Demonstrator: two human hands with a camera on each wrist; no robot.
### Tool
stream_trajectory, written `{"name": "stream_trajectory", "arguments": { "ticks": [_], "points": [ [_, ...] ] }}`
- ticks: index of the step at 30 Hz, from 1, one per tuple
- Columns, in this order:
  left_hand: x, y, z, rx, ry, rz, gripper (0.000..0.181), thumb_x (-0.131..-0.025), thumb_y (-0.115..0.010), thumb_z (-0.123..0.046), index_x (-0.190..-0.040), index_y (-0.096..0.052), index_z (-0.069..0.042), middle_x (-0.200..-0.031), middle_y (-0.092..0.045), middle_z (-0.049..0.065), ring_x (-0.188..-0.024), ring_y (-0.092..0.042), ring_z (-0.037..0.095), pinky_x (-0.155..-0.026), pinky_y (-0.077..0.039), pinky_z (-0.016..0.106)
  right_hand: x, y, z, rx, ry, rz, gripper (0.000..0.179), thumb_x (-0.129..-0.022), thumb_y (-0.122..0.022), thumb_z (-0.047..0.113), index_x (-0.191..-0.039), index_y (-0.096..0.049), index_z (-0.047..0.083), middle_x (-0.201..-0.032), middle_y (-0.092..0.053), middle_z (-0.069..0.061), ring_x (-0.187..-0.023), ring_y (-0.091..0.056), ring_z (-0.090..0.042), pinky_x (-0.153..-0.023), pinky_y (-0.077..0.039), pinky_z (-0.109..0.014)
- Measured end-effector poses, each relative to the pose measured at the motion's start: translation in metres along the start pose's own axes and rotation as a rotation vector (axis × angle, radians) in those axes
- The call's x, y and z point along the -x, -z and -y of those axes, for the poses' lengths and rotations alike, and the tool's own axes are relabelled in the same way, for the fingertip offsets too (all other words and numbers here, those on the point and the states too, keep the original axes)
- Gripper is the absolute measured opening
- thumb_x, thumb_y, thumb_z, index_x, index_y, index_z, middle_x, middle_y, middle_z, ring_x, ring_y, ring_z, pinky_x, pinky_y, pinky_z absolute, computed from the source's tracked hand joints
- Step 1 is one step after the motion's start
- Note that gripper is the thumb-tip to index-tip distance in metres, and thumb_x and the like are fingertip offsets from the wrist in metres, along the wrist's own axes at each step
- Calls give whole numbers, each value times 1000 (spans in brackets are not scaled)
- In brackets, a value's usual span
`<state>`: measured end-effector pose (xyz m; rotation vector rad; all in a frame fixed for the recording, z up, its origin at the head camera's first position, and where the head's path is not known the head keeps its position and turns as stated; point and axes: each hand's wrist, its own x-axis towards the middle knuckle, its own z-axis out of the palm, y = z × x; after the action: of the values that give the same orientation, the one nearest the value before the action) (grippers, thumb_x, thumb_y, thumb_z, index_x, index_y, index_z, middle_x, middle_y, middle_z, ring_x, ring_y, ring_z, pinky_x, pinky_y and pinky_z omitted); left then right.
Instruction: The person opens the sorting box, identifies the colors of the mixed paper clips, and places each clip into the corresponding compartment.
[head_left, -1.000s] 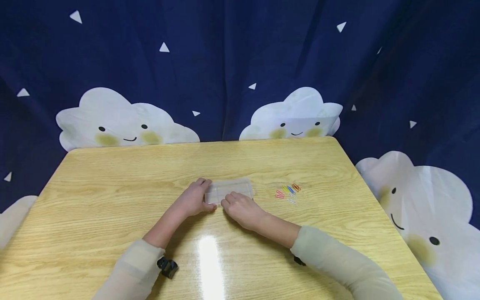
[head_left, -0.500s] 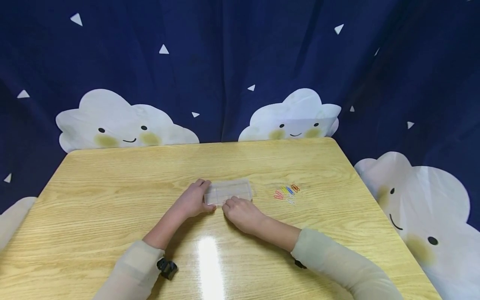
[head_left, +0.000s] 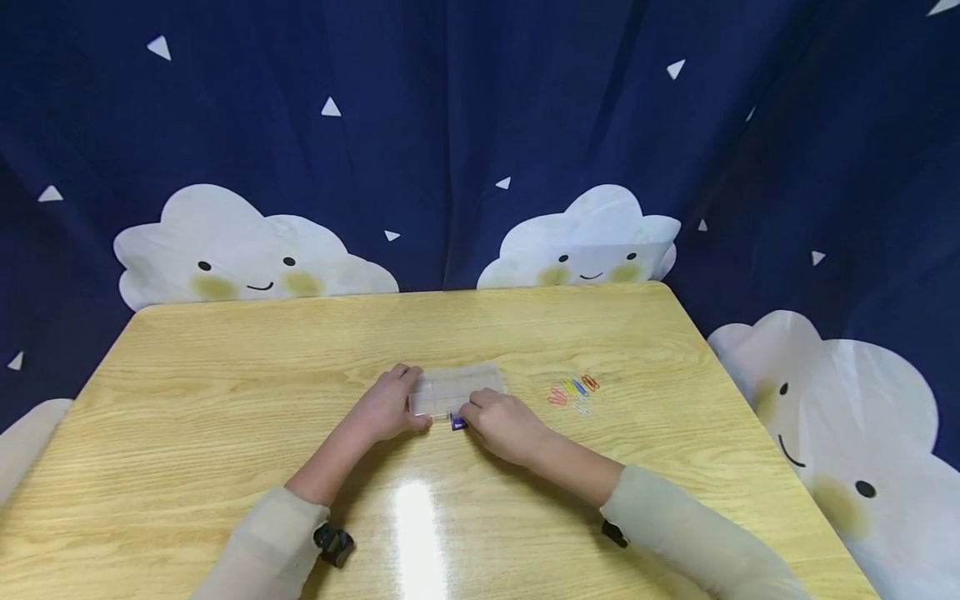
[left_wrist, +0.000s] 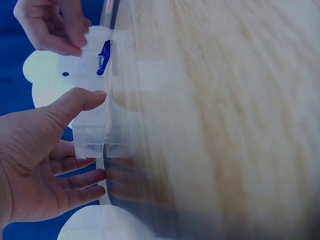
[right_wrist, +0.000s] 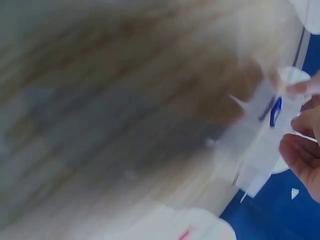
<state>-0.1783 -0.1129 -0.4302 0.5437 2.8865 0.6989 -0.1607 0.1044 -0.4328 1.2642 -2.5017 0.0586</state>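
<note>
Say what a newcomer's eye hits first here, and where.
Probably the dark-blue fabric backdrop with smiling white clouds, rising behind the light wood-grain table. Next, the clear rectangular plastic box mid-table, the left hand at its left end and the right hand beside the small blue piece at its near edge. Then the multicoloured looped paper clips lying right of the box.

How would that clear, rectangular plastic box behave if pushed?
The clear, rectangular plastic box is probably light and stiff, being thin but straight-edged. Low and broad on the glossy yellow wooden table, it would likely slide rather than tip.
</note>
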Motion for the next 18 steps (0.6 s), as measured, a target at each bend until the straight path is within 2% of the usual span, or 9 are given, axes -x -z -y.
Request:
{"name": "stream_trajectory", "arguments": {
  "ticks": [3, 6, 9, 13, 18],
  "points": [
    [0, -1, 0, -4, 6, 4, 83, -72, -78, -30, -136, -40, 6, -133, -46, 25, -119, -47, 41, -102, -39, 46, 3, 2, -10, -39, -36, -64, 4, -85, -65, 13, -86, -67, 9, -79, -58, 1, -72, -55, -12, -64, -49, -23],
    [1, -1, 1, -1, 9, 8, 83, -72, -78, -30, -136, -39, 6, -133, -45, 26, -120, -46, 42, -103, -38, 46, 7, 3, -20, -54, -62, -94, 11, -82, -69, 15, -90, -68, 8, -84, -60, -1, -76, -56, -14, -68, -50, -24],
    [1, -1, 2, -5, 11, 9, 83, -72, -78, -31, -136, -39, 6, -133, -45, 25, -120, -46, 42, -102, -38, 46, 10, 3, -28, -52, -68, -80, 22, -81, -71, 20, -98, -68, 7, -96, -63, -6, -87, -59, -18, -79, -50, -29],
    [1, -1, 3, -6, 6, 5, 83, -72, -78, -31, -135, -40, 6, -132, -46, 26, -119, -47, 42, -102, -39, 47, 14, 1, -34, -36, -74, -21, 30, -83, -68, 24, -108, -66, 6, -111, -64, -13, -102, -60, -24, -92, -47, -34],
    [0, -2, 3, 17, -2, -1, 84, -71, -78, -31, -136, -40, 6, -132, -46, 26, -119, -47, 42, -102, -38, 47, 18, 1, -38, -61, -86, 16, 28, -86, -65, 21, -110, -67, 7, -115, -64, -13, -107, -60, -25, -93, -48, -35]
  ]
}}
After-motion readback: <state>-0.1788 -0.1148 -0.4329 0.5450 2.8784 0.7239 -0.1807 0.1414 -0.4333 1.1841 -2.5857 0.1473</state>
